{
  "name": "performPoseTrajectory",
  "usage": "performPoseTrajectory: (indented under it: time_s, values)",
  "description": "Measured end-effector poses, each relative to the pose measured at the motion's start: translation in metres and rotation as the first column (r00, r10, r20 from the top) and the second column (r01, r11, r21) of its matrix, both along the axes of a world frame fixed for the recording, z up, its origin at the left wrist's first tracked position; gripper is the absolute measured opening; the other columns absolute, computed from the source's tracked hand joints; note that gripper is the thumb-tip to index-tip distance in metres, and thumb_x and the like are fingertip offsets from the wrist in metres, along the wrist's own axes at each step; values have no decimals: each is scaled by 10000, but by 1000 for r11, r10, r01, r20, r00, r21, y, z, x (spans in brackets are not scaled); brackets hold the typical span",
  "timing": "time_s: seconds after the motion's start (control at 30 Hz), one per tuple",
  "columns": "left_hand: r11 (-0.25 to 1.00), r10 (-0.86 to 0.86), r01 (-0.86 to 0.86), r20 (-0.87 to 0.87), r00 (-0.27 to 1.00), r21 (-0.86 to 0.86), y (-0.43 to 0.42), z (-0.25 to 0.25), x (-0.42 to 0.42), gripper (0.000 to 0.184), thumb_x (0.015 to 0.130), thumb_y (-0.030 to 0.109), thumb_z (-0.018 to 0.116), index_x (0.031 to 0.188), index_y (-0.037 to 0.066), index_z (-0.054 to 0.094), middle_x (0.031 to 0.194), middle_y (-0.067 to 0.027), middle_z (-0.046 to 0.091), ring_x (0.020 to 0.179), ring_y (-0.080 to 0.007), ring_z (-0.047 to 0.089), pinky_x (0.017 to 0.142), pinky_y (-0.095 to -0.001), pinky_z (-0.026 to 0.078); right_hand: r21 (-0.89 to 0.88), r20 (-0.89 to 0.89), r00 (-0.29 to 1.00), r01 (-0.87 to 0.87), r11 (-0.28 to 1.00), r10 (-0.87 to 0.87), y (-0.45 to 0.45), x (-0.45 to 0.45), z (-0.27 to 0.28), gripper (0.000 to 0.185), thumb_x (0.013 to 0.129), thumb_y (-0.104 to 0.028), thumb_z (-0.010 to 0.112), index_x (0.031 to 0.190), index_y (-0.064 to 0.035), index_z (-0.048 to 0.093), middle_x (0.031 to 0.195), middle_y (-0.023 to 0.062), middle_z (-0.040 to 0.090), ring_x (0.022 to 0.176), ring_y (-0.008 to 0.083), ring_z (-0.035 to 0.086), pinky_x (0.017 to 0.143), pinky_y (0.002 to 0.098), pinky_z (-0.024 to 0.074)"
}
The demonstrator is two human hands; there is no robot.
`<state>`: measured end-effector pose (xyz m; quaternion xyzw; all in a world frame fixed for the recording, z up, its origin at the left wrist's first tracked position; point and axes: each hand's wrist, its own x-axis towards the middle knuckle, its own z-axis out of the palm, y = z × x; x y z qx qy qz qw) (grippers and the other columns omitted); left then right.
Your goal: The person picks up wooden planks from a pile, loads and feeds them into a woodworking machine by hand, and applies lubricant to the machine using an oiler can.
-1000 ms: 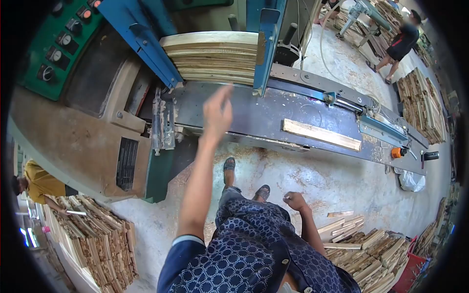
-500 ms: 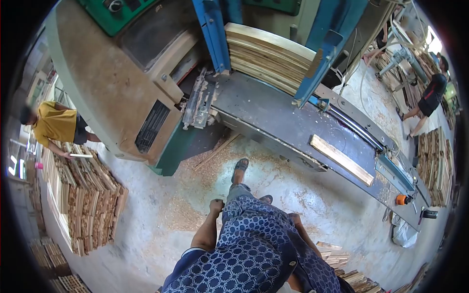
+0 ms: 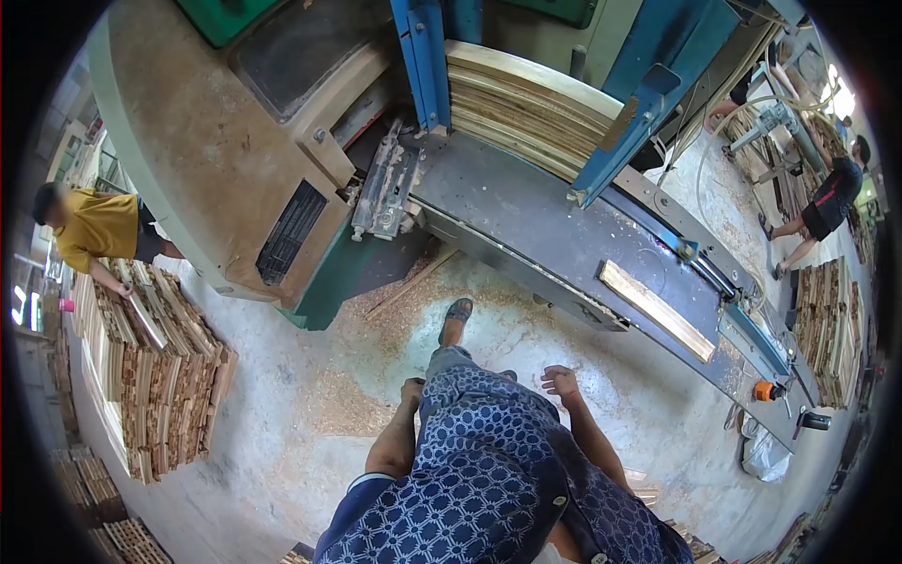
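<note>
My left hand point(image 3: 412, 390) hangs beside my left thigh with its fingers curled in, and nothing shows in it. On the other side, my right hand point(image 3: 561, 381) is held out over the floor, fingers loosely apart and holding nothing. Ahead stands a woodworking machine with a dark metal bed point(image 3: 536, 202). A single wooden strip point(image 3: 656, 310) lies on the bed, ahead and to the right of my right hand. Farther back, a stack of wooden boards point(image 3: 526, 108) sits between blue upright guides point(image 3: 425, 66). Neither hand touches the wood or the machine.
A co-worker in a yellow shirt point(image 3: 99, 226) handles a wooden piece over a tall wood pile point(image 3: 169, 376) at left. Another person point(image 3: 832, 197) stands at right near stacked wood point(image 3: 827, 324). Sawdust point(image 3: 348, 399) litters the floor. An orange object point(image 3: 766, 391) sits at the bed's end.
My right hand has swung forward from beside my hip, its fingers now showing. My left hand stays near my thigh. The co-worker at left has lowered the wooden piece onto or near the pile.
</note>
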<state>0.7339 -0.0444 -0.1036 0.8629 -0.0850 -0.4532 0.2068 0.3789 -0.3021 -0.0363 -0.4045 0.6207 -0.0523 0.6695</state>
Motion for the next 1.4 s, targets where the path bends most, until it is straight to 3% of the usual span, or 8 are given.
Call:
performPoseTrajectory:
  time_s: [0.3, 0.47, 0.7, 0.77, 1.0, 1.07, 1.17, 1.4]
  values:
    - [1000, 25, -24, -5, 1000, 10, 3, 0, 1, 447, 736, 476, 853, 971, 97, 817, 1022, -175, 778, 1005, -306, 744, 892, -381, 570, -95, 104, 994, -28, 995, 37, 42, -29, -48, 205, 864, -114, 608, 932, 21, 747, 861, 65, 725, 751, 175, 669, 677, 305, 532]
    - [999, 37, -36, -25, 999, 31, 1, 12, 1, 396, 773, 360, 834, 1007, 42, 801, 1020, -163, 781, 957, -237, 733, 845, -353, 551, -420, 82, 903, -352, 836, 422, 53, -64, -71, 345, 933, -271, 585, 1009, 37, 721, 1001, 126, 758, 937, 214, 697, 854, 369, 554]
    - [999, 15, -15, -8, 1000, 32, 5, 0, 2, 414, 735, 441, 857, 961, 97, 818, 1017, -162, 782, 996, -288, 746, 894, -369, 569, -217, 154, 975, -128, 968, 163, 45, -41, -28, 328, 915, -192, 539, 1048, 54, 710, 1016, 174, 754, 932, 262, 715, 840, 405, 572]
    - [999, 23, -22, -13, 1000, 29, 5, -1, 2, 412, 735, 439, 857, 962, 97, 819, 1019, -162, 782, 999, -286, 745, 895, -368, 568, 3, 151, 988, -28, 1000, 27, 39, -32, -39, 342, 893, -150, 528, 1104, 56, 701, 997, 183, 754, 915, 288, 723, 810, 422, 587]
    - [1000, 19, -18, -27, 999, 25, 5, 7, 3, 416, 735, 434, 853, 975, 96, 822, 1035, -168, 779, 999, -278, 745, 893, -365, 563, -4, 129, 990, -55, 998, 55, 33, -18, -33, 366, 906, -180, 545, 1142, 59, 691, 976, 176, 755, 895, 285, 732, 790, 401, 599]
    - [999, 30, -29, -32, 999, 17, 7, 5, 2, 418, 739, 435, 849, 982, 96, 820, 1038, -171, 778, 1004, -281, 744, 895, -368, 563, -211, 152, 948, -246, 946, 281, 34, -23, -37, 384, 924, -223, 549, 1134, 68, 686, 974, 173, 757, 893, 268, 733, 791, 389, 597]
    - [999, 34, -33, -30, 999, 18, 10, -1, 2, 420, 749, 438, 837, 996, 99, 816, 1046, -176, 775, 1018, -290, 743, 901, -374, 562, -48, 240, 963, -114, 992, 122, 34, -27, -39, 383, 947, -241, 543, 1119, 71, 683, 974, 173, 756, 905, 252, 728, 791, 383, 594]
    - [998, 33, -31, -45, 998, 49, 10, -11, 3, 436, 758, 454, 818, 1020, 106, 810, 1059, -186, 769, 1048, -312, 734, 921, -375, 561, -193, 224, 942, -208, 959, 249, 29, -29, -31, 386, 962, -252, 527, 1123, 63, 680, 975, 157, 755, 900, 261, 723, 796, 381, 572]
